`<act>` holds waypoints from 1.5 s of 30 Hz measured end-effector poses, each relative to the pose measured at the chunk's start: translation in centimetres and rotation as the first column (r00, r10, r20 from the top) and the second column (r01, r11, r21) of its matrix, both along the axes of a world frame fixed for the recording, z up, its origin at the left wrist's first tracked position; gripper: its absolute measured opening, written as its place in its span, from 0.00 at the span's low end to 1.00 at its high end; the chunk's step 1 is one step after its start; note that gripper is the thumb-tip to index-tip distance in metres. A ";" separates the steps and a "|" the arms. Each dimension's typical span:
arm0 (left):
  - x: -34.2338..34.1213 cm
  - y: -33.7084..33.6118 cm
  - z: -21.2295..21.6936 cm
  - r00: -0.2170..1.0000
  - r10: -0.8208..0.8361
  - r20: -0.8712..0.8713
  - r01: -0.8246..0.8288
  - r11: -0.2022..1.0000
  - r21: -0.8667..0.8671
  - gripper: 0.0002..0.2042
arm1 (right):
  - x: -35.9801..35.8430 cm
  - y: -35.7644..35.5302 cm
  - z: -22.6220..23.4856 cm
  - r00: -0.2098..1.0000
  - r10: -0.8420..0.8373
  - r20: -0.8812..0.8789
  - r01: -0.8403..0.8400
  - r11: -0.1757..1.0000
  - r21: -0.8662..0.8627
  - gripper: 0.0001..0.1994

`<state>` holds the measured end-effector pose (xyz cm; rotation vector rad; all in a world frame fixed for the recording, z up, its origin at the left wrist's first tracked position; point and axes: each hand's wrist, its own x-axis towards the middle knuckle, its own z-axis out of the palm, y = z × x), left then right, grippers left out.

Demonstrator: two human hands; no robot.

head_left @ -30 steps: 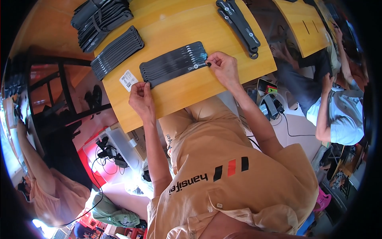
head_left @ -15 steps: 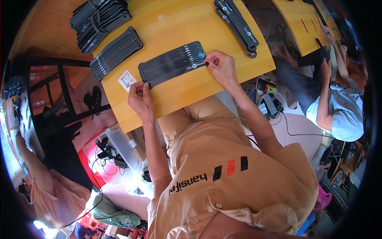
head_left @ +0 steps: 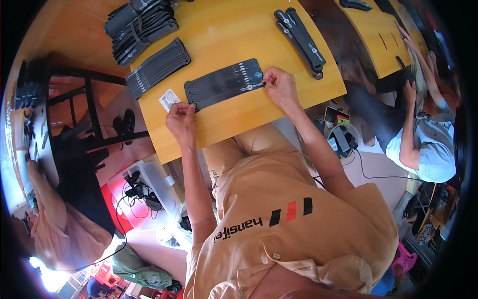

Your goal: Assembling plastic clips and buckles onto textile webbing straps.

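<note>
So the fanned row of flat black strips with white printed marks (head_left: 224, 85) is lying on the yellow wooden table (head_left: 219, 130), right in front of the person. Left hand (head_left: 181, 123) is closed in a pinch at its near left corner, right hand (head_left: 280, 89) is pinching the right end, by the lower corner. Imo the weak spot is that overlap: if one hand tugs harder than the other, the strips could slide out of line. The small white rectangular label (head_left: 170, 99) is just beside the left hand too, so a careless knuckle might shove it. Containers: pale translucent plastic box (head_left: 158, 174) down below the table with tangled black cables and adapters (head_left: 153, 201), can't tell if they're inside or on top. Brown cardboard box (head_left: 174, 173) beside it, no clue what's in there
</note>
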<state>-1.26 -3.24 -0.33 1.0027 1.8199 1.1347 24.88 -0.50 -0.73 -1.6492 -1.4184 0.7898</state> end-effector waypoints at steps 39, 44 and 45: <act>8.4 1.8 10.0 0.718 0.013 -0.695 0.325 0.878 0.352 0.10 | 1.9 1.0 -1.6 0.984 -0.179 0.018 0.157 0.902 0.403 0.06; 10.0 -1.7 11.6 0.734 0.096 -0.672 0.391 0.750 0.534 0.09 | 1.9 1.4 -1.1 0.973 -0.198 -0.116 0.227 0.903 0.366 0.08; 8.9 -2.5 12.6 0.760 0.193 -0.620 0.272 0.772 0.574 0.10 | 1.9 1.5 -0.8 0.973 -0.181 -0.142 0.222 0.900 0.375 0.09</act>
